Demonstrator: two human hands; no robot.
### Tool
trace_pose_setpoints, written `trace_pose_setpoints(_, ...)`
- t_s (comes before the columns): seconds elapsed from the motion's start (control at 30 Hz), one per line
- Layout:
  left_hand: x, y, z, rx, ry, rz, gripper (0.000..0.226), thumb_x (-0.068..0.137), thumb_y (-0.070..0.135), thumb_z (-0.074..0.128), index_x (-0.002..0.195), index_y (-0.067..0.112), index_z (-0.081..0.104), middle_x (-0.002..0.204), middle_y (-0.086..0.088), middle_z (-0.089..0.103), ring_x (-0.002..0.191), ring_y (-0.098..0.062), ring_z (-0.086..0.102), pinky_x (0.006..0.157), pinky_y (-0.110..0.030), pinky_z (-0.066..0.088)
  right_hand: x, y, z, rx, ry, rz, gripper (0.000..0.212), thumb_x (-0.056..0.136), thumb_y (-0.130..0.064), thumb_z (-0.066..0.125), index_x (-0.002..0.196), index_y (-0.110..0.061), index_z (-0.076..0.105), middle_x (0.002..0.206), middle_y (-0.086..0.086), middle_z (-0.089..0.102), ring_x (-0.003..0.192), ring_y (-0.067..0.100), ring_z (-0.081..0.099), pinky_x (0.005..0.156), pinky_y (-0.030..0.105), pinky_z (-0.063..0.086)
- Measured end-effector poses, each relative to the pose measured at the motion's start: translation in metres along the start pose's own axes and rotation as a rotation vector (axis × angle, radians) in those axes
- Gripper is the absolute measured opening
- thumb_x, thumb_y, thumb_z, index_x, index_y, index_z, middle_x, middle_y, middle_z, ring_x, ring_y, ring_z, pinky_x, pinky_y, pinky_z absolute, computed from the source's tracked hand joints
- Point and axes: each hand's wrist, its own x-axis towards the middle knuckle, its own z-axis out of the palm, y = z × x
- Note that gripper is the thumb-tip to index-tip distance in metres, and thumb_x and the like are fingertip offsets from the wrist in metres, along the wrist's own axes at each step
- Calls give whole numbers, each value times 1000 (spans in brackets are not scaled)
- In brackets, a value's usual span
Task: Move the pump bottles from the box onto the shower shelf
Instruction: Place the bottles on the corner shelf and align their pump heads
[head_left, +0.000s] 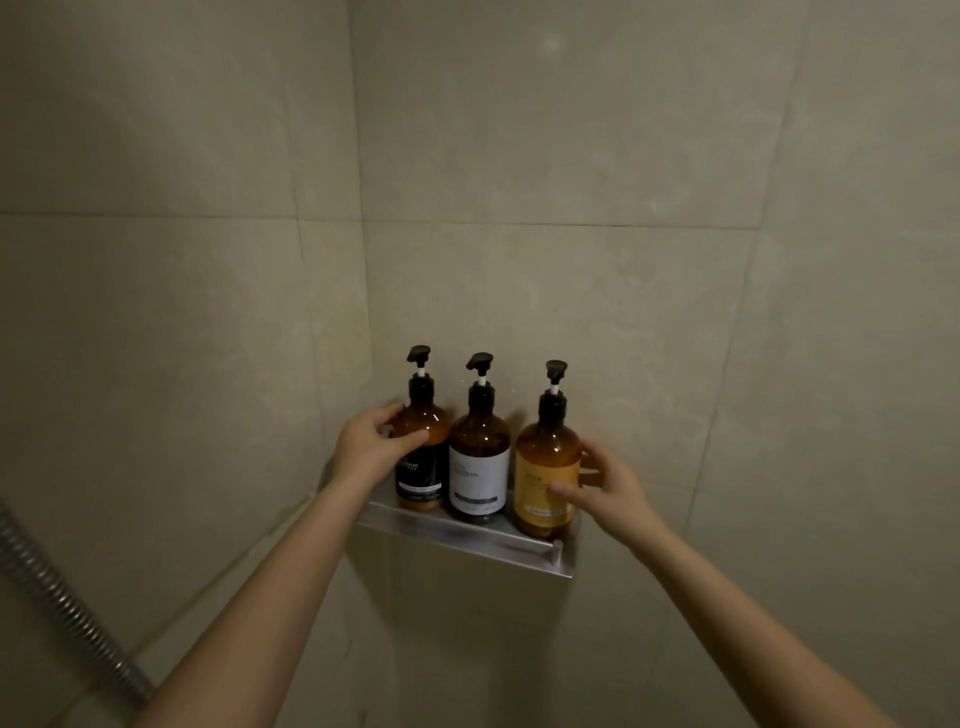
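Three amber pump bottles stand upright in a row on the metal shower shelf (467, 535) in the wall corner. The left bottle (423, 467) has a black label, the middle bottle (479, 467) a white label, and the right bottle (545, 467) a yellow label. My left hand (371, 449) wraps the shoulder of the black-label bottle, thumb across its front. My right hand (610, 491) grips the yellow-label bottle from the right, thumb on the label. The box is not in view.
Beige tiled walls meet in a corner behind the shelf. A ribbed metal shower hose (67, 613) runs diagonally at the lower left. A small peg (557, 552) sticks up at the shelf's front right corner.
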Motion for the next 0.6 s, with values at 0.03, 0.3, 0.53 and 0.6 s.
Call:
trace_pose_setpoints(0.03,-1,1,0,-1,-7,-2,68,73,17,76,135,10,48,136,-13,53,123,-26,50,99,-34,40,0,-1,1,-2,9,0,62,78,-11,73,133,-13,45,127,9,57,113,25,56,86,32,50)
trace_pose_setpoints(0.3,0,1,-4,45,-50,12,66,76,25,74,135,12,48,136,-10,53,122,-25,50,89,-27,38,2,-4,-1,-11,8,38,69,75,-16,77,135,-12,44,127,10,56,113,27,57,90,41,53)
trace_pose_setpoints(0.53,0,-1,-1,30,-19,26,62,76,26,74,132,13,51,134,-8,55,121,-25,51,90,-30,40,6,-14,-7,-9,-9,12,73,76,-18,76,139,-15,39,133,9,52,116,26,54,92,38,51)
trace_pose_setpoints(0.6,-1,-1,-2,21,-28,28,61,76,24,74,132,14,51,135,-9,54,121,-25,51,91,-30,40,6,-14,-7,-16,-19,3,70,76,-16,75,137,-14,42,132,9,53,117,25,54,93,38,51)
